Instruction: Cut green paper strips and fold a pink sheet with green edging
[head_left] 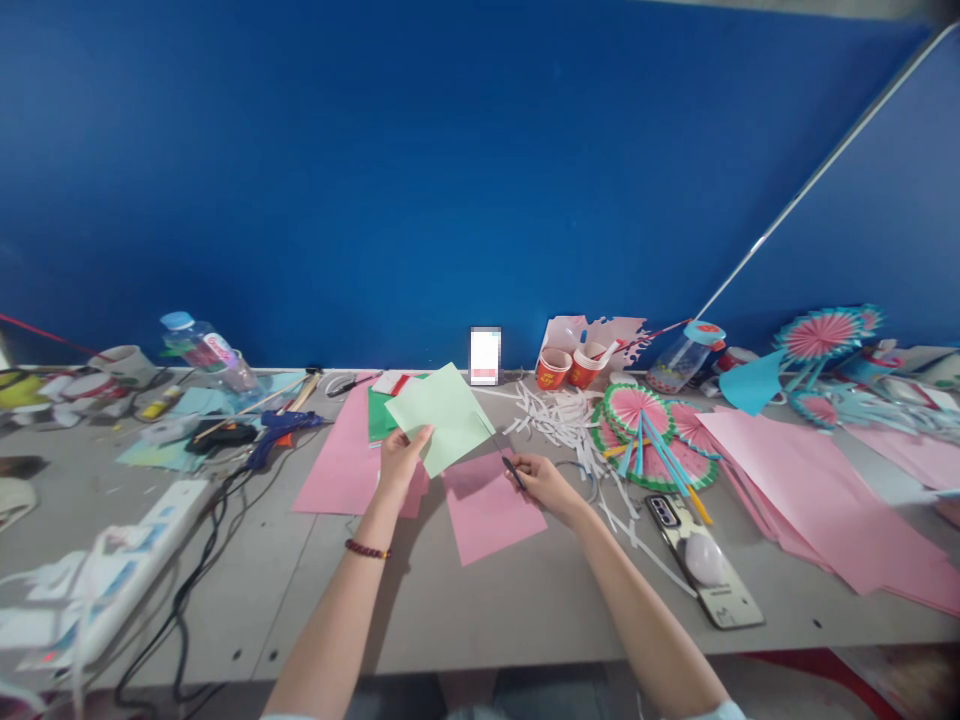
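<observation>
Both hands are grasping something near the middle of the frame. The left hand (pixel 405 458) pinches the lower-left edge of a green sheet (pixel 446 415), its thumb on top; a beaded bracelet (pixel 367 550) circles that wrist. The right hand (pixel 534 480) grips black scissors (pixel 514 472), blades pointing up and left at the right-hand edge of the green sheet. Whether they bite into it is too fine to tell.

The green sheet is tilted, just left of the frame's centre, above a small pink sheet (pixel 495 515) that lies on the grey table (pixel 465 625). Left of it lies a large pink sheet (pixel 330 470), partly under a green packet (pixel 380 415).

Right of centre are white strips (pixel 559 415), two red cups (pixel 555 368) behind them, and pink-and-green fans (pixel 637 410). A phone (pixel 731 590) lies at lower right, more pink sheets (pixel 817 490) beyond it at the right. At centre left are a blue glue gun (pixel 277 432) and a tipped bottle (pixel 206 352); a white power strip (pixel 150 565) runs through the lower left.
</observation>
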